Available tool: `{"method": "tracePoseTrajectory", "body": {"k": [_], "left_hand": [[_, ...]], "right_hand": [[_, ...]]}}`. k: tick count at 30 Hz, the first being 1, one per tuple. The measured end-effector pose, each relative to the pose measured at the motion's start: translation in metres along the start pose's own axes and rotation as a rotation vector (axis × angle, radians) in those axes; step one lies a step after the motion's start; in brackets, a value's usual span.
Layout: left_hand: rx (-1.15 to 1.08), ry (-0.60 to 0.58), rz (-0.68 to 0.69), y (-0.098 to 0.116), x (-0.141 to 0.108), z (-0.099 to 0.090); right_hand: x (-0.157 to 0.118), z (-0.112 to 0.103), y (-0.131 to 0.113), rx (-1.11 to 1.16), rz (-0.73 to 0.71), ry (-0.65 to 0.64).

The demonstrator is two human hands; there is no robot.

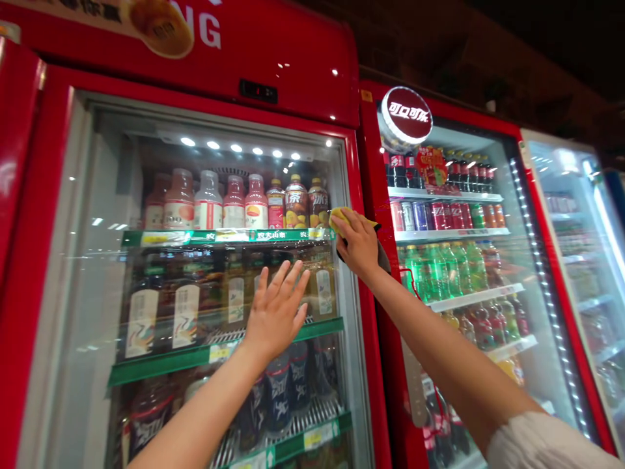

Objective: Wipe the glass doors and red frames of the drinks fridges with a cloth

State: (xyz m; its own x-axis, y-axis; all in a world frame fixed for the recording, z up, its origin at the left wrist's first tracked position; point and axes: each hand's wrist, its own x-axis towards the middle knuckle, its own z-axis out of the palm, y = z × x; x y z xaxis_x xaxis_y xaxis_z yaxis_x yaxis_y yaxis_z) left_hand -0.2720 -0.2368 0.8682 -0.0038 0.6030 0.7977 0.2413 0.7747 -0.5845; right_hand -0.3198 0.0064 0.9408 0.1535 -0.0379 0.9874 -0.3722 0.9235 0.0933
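My right hand is closed on a yellow and dark grey cloth, pressed at the right edge of a glass door on a red drinks fridge. Part of the cloth hangs behind my wrist. Lower and to the left, my left hand is raised before the same glass with its fingers stretched and holds nothing. Whether its palm touches the glass I cannot tell. Behind the door, pink-capped bottles stand on the upper shelf, and dark bottles with pale labels on the one below.
To the right stands a second red fridge with a round lit sign and shelves of cans and bottles. A pale-framed fridge is farther right. A small dark display panel sits above the glass door.
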Motion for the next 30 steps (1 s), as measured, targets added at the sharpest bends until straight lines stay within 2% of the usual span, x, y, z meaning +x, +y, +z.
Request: {"method": "tracePoseTrajectory", "body": {"k": [2, 4, 7, 9, 11, 14, 16, 18, 19, 21, 23, 25, 27, 30], "left_hand": [[0.003, -0.003, -0.016, -0.001, 0.002, -0.001], [0.005, -0.009, -0.023, 0.000, 0.003, -0.002], [0.008, -0.014, -0.028, -0.004, -0.001, -0.004], [0.012, -0.015, -0.032, -0.010, -0.005, -0.008], [0.021, -0.015, -0.030, -0.019, -0.009, -0.012], [0.033, -0.011, -0.017, -0.029, -0.011, -0.017], [0.037, -0.011, -0.019, -0.032, -0.009, -0.019], [0.036, -0.015, -0.030, -0.031, -0.007, -0.020], [0.034, -0.018, -0.033, -0.031, -0.006, -0.021], [0.028, -0.025, -0.028, -0.033, -0.007, -0.023], [0.028, -0.030, -0.021, -0.037, -0.009, -0.026], [0.041, -0.032, -0.023, -0.046, -0.013, -0.031], [0.062, -0.026, -0.033, -0.056, -0.014, -0.036], [0.092, -0.010, -0.045, -0.070, -0.012, -0.041]], "right_hand": [[0.024, 0.011, -0.016, 0.016, 0.080, 0.040], [0.033, 0.016, -0.034, 0.045, 0.051, 0.027], [0.014, 0.008, -0.046, 0.082, -0.142, -0.063], [-0.004, -0.002, -0.039, 0.093, -0.248, -0.108], [-0.012, -0.008, -0.025, 0.097, -0.269, -0.108], [0.006, 0.001, -0.016, 0.094, -0.128, -0.038], [0.025, 0.013, -0.026, 0.091, 0.013, 0.036], [0.035, 0.022, -0.043, 0.095, 0.081, 0.086], [0.034, 0.024, -0.052, 0.100, 0.061, 0.083], [0.021, 0.019, -0.062, 0.118, -0.089, 0.021], [0.001, 0.009, -0.061, 0.136, -0.282, -0.056], [-0.014, -0.001, -0.051, 0.146, -0.373, -0.073], [-0.014, -0.001, -0.042, 0.132, -0.297, 0.003], [0.011, 0.016, -0.050, 0.089, -0.042, 0.181]]}}
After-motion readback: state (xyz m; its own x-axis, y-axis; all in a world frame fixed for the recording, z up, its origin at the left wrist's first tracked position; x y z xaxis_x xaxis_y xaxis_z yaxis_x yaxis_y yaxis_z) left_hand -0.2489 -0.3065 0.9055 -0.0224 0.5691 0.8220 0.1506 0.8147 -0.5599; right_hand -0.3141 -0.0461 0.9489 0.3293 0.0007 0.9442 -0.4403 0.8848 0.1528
